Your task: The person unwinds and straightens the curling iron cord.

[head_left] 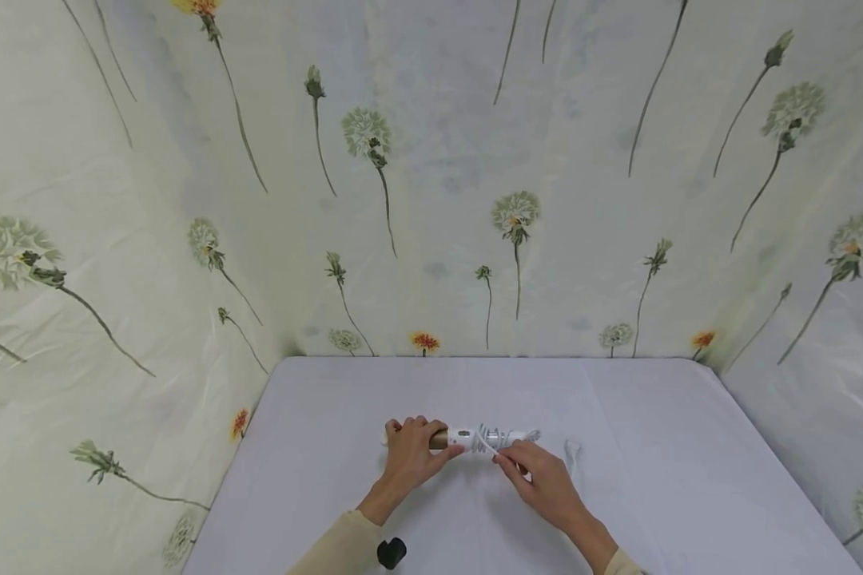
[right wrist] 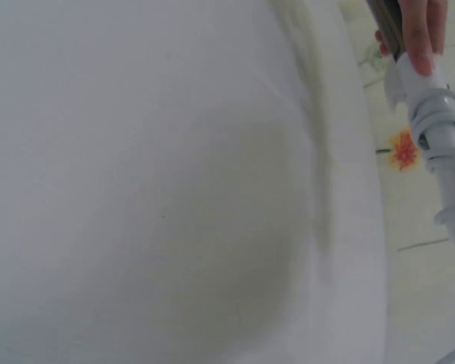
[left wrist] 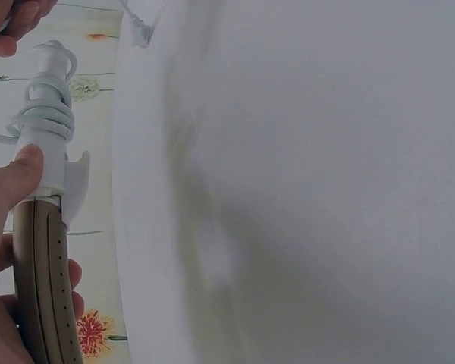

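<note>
A curling iron (head_left: 463, 437) with a white handle and a bronze barrel (left wrist: 44, 280) is held sideways above the table. My left hand (head_left: 410, 457) grips it round the barrel, the thumb reaching onto the white part beside the lever (left wrist: 77, 186). Several loops of white cord (left wrist: 47, 114) wind around the handle (right wrist: 445, 144). At the handle's right end, my right hand (head_left: 546, 483) pinches a stretch of this cord between thumb and fingers. The cord's plug end (left wrist: 141, 34) lies on the table to the right.
A white cloth covers the table (head_left: 676, 447). Flower-printed sheets (head_left: 439, 160) stand around its back and sides. Near the left sleeve (head_left: 345, 543) is a small black object (head_left: 391, 553), its kind unclear.
</note>
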`<state>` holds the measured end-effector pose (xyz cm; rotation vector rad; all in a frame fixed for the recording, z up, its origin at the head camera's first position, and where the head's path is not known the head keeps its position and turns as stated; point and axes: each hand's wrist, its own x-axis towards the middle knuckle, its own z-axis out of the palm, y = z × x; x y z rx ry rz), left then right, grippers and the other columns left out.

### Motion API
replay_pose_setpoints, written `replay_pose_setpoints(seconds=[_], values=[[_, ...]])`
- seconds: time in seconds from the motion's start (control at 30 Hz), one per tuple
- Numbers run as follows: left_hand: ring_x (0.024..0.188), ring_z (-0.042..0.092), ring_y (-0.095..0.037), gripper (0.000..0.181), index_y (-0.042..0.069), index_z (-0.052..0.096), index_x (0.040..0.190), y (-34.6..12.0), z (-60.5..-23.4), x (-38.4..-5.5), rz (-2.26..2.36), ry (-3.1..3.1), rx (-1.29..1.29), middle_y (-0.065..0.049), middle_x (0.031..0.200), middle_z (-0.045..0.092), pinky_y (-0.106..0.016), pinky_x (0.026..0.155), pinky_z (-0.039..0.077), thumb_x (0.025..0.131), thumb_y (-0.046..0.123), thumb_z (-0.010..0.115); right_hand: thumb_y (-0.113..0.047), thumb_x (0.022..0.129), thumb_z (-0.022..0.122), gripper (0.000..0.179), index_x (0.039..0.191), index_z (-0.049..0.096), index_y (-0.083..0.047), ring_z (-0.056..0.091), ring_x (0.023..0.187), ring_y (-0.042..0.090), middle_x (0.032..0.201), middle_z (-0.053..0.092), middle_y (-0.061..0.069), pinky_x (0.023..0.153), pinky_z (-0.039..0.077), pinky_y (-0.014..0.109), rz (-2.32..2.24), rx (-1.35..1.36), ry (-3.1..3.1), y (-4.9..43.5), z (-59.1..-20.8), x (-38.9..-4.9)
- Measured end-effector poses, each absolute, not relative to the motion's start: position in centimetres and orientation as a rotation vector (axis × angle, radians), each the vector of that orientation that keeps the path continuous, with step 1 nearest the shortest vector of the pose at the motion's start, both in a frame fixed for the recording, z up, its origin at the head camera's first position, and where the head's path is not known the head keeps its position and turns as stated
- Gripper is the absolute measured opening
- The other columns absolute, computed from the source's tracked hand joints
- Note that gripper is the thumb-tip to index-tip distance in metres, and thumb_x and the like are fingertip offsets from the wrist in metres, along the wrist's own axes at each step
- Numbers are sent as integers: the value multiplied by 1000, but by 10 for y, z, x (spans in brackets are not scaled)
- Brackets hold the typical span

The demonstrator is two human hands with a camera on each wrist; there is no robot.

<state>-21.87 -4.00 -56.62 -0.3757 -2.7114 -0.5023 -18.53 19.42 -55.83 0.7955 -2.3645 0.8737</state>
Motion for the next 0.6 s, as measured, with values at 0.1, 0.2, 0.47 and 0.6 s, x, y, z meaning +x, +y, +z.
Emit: replay_pose_setpoints(seconds=[0.1, 0.2, 0.47, 0.6], values=[[72, 51, -12, 48, 26, 70, 99, -42, -567, -218, -500, -2689, -396, 4, 80, 63, -40, 74, 25, 74, 67, 64, -16, 84, 71, 4, 86, 69, -19, 40, 64, -8, 74, 49, -19, 56, 33, 6, 870, 802, -2341, 195, -555, -187], [71, 50, -12, 47, 26, 70, 98, -44, -567, -217, -502, -2675, -415, 5, 79, 62, -40, 75, 25, 73, 66, 65, -12, 80, 74, 11, 86, 68, -20, 40, 64, -8, 74, 50, -19, 57, 32, 6, 856, 809, -2321, 195, -553, -188], [72, 49, -11, 47, 25, 70, 99, -47, -566, -214, -521, -2701, -442, 4, 79, 62, -41, 76, 27, 74, 64, 66, -14, 80, 75, 11, 87, 70, -21, 40, 66, -7, 74, 51, -20, 57, 32, 5, 814, 803, -2320, 198, -549, -199], [72, 48, -10, 46, 25, 70, 98, -49, -565, -213, -569, -2715, -448, 5, 80, 62, -41, 76, 25, 74, 63, 67, -14, 80, 74, 10, 87, 70, -21, 39, 65, -7, 74, 51, -18, 56, 33, 7, 799, 809, -2324, 201, -548, -205]])
